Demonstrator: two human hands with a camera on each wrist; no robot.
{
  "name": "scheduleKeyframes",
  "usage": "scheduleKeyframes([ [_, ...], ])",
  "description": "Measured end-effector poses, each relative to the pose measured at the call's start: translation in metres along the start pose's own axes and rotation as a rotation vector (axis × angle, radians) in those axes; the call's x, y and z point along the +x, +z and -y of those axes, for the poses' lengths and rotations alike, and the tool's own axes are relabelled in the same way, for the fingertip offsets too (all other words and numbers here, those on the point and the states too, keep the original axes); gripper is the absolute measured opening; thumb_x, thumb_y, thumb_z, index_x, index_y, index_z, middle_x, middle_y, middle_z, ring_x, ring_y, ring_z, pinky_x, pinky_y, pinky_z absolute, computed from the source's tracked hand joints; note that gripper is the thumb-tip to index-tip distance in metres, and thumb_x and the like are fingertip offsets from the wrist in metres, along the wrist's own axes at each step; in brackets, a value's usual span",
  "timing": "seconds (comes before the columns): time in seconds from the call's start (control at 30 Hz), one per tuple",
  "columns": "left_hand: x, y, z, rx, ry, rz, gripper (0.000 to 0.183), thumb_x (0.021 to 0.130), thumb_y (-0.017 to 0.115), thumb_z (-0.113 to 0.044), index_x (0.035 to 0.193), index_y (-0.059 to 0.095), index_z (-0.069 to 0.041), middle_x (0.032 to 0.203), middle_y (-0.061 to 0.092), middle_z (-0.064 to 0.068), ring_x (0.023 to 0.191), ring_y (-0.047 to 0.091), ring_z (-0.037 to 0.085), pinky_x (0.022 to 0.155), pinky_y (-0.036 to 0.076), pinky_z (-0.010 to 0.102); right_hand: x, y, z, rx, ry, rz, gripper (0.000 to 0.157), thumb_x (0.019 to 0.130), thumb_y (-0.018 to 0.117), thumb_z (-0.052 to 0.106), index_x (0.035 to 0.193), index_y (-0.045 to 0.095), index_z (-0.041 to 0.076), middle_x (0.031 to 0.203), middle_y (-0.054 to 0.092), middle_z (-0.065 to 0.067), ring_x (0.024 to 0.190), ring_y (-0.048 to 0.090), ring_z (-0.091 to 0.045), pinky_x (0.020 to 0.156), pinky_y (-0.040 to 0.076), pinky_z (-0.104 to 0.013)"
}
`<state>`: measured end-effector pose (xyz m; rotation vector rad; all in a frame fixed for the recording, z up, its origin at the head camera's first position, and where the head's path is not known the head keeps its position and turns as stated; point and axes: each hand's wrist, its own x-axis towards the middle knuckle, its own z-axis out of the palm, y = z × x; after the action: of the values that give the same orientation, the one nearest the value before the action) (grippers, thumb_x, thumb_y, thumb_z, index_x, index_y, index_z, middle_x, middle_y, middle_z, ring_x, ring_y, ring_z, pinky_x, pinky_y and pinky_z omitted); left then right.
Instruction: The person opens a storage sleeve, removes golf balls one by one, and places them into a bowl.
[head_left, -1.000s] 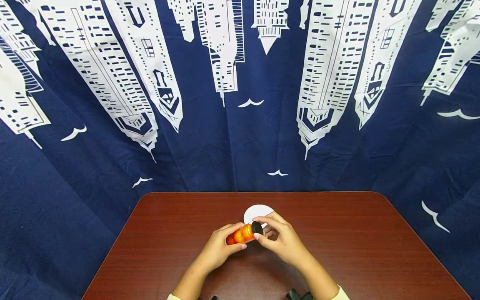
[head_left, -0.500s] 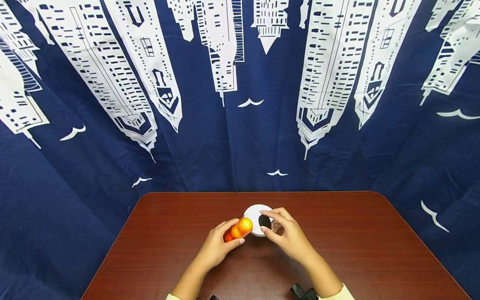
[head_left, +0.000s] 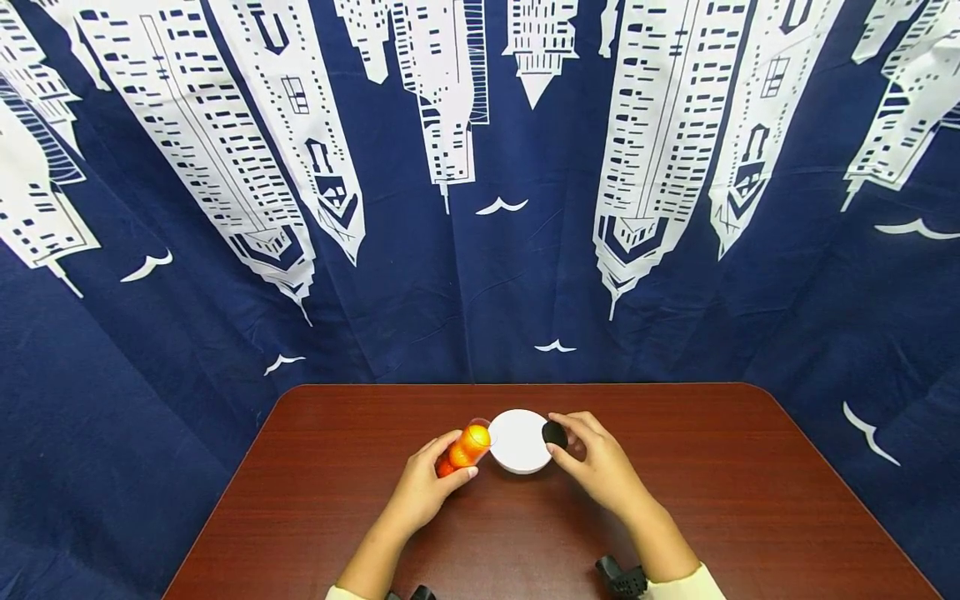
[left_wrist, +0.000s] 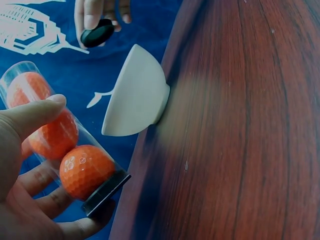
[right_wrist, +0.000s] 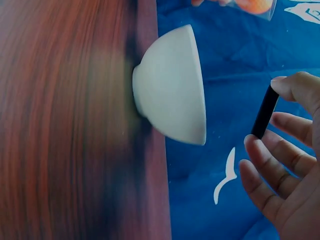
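My left hand (head_left: pixel 422 492) grips a clear plastic tube (head_left: pixel 481 426) tilted up toward the right, its upper end uncapped. Inside the tube, three orange golf balls (left_wrist: pixel 86 172) are stacked in a row, above a black base cap (left_wrist: pixel 106 194) in the left wrist view. Thumb and fingertips of my right hand (head_left: pixel 603 471) pinch a round black lid (head_left: pixel 554 434) by its edge. A white bowl (head_left: pixel 519 442) stands upright on the table between both hands. The tube's open end is close to the bowl's left rim, while the lid overlaps the right rim in the head view.
The reddish-brown wooden table (head_left: pixel 720 500) has rounded far corners. Behind it hangs a dark blue cloth (head_left: pixel 420 300) printed with white buildings and birds. Black wrist devices (head_left: pixel 622 577) show at the forearms near the front edge.
The black lid has come off the tube and moved right with my right hand. My left hand has shifted slightly left with the tube, now tilted more upward; the bowl is uncovered from view.
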<state>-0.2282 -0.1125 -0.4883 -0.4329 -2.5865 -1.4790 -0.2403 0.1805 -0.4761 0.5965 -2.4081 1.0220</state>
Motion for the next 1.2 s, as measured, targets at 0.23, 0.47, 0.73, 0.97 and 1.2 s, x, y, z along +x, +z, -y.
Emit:
scheduleKeyframes([
  [0.23,0.0,0.0,0.003,0.011,-0.018,-0.019,0.06,0.087,0.08,-0.034,0.139,0.059,-0.012,0.137,0.064,0.011,0.123,0.062,0.031,0.107,0.047,0.054,-0.003,-0.001,-0.014,-0.027,0.095,0.041,0.043,0.089,0.078,0.017,0.129,0.067,0.009,0.11,0.063,-0.001,0.089,0.062,-0.015,0.078,0.055,-0.026],
  [0.47,0.001,0.0,0.004,0.001,-0.017,-0.043,0.058,0.086,0.081,-0.033,0.137,0.061,-0.012,0.134,0.065,0.01,0.119,0.063,0.028,0.105,0.049,0.052,-0.008,-0.001,-0.024,-0.146,0.165,0.086,0.044,0.091,0.076,0.022,0.132,0.066,0.009,0.116,0.064,-0.004,0.093,0.061,-0.019,0.08,0.053,-0.036],
  [0.73,0.001,0.0,0.003,-0.005,-0.019,-0.051,0.058,0.086,0.081,-0.031,0.137,0.061,-0.012,0.133,0.066,0.01,0.119,0.063,0.028,0.105,0.049,0.052,-0.012,0.001,-0.032,-0.186,0.295,0.223,0.046,0.095,0.07,0.023,0.136,0.061,0.006,0.126,0.062,-0.012,0.102,0.062,-0.024,0.085,0.052,-0.045],
  [0.97,0.001,0.0,0.005,0.009,-0.018,-0.053,0.057,0.085,0.082,-0.031,0.136,0.062,-0.013,0.13,0.067,0.008,0.115,0.064,0.024,0.103,0.05,0.05,-0.015,0.003,-0.036,-0.254,0.293,0.294,0.043,0.091,0.074,0.019,0.13,0.065,0.004,0.126,0.066,-0.016,0.115,0.065,-0.035,0.098,0.051,-0.054],
  [1.2,0.001,0.0,0.004,0.015,-0.018,-0.045,0.058,0.085,0.082,-0.032,0.137,0.061,-0.014,0.13,0.067,0.007,0.115,0.064,0.024,0.103,0.05,0.05,-0.018,0.003,-0.038,-0.31,0.258,0.309,0.041,0.084,0.081,0.014,0.122,0.069,0.005,0.119,0.067,-0.013,0.115,0.062,-0.035,0.099,0.05,-0.053],
])
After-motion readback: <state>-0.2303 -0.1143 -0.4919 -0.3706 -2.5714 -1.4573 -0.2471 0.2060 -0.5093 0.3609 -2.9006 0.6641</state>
